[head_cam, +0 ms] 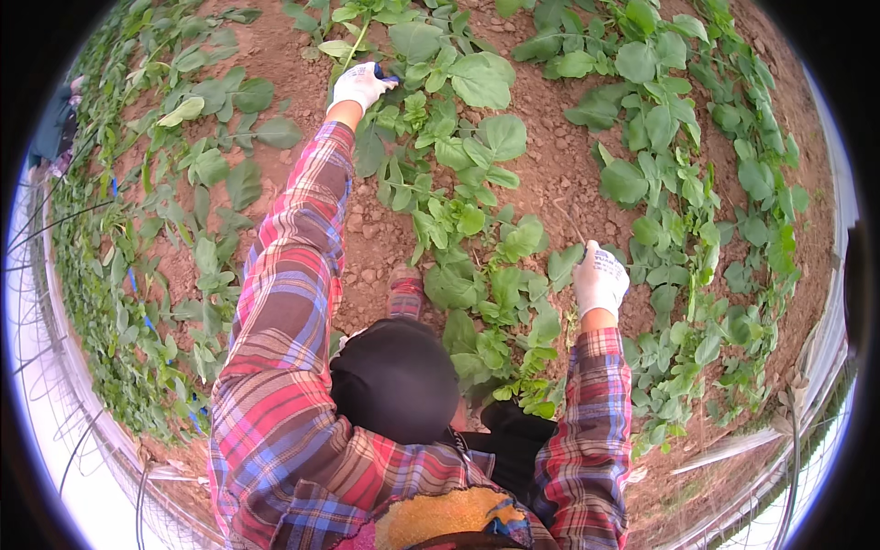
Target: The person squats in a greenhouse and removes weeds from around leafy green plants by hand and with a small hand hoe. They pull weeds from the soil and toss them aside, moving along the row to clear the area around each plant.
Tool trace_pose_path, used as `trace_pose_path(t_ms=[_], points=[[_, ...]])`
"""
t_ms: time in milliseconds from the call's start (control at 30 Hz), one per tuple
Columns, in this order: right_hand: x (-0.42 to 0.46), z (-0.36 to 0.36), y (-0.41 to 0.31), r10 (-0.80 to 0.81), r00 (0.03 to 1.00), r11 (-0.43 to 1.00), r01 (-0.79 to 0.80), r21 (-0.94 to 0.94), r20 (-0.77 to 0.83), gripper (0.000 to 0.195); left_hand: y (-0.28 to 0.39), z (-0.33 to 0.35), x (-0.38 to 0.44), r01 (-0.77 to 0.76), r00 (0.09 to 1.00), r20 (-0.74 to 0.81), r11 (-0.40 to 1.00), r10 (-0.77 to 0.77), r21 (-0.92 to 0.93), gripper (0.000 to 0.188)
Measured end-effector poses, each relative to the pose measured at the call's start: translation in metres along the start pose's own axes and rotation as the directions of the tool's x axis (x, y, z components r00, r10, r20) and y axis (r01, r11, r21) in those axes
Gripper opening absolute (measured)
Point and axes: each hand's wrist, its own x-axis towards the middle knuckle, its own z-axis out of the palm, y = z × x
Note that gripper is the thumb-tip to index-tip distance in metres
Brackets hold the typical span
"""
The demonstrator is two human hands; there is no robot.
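My left hand (360, 85), in a white glove with blue on the palm side, reaches far forward among the green leafy plants. Its fingers are curled at the base of a pale leaf stalk (357, 42); whether they grip it is hard to tell. Closer to me on the right, my right hand (599, 280), in a printed white glove, is closed on a thin tool with a bent metal rod (570, 221). The rod's tip lies over the reddish soil, just right of the middle row of plants (505, 292). The tool's handle is mostly hidden in the glove.
Leafy rows stand at left (206, 254) and right (663, 179), with cloddy soil (371, 237) between them. My dark-clad knee (395, 381) is below the middle. Plastic sheeting (818, 357) borders the right side. Part of another person (55, 127) shows at the far left edge.
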Motion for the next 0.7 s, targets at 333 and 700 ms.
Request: trace_pose_path(t_ms=[333,700], points=[[-0.003,-0.004,0.003,0.001,1.000,1.000,-0.001,0.012,0.004,0.028,-0.006,0.002,0.019,-0.052,0.998,0.038,0.998,0.054,-0.044,0.034],[-0.002,-0.008,-0.001,-0.023,1.000,1.000,0.023,0.007,0.016,0.024,-0.018,-0.028,0.008,0.108,0.985,0.171,0.817,-0.011,-0.567,0.021]])
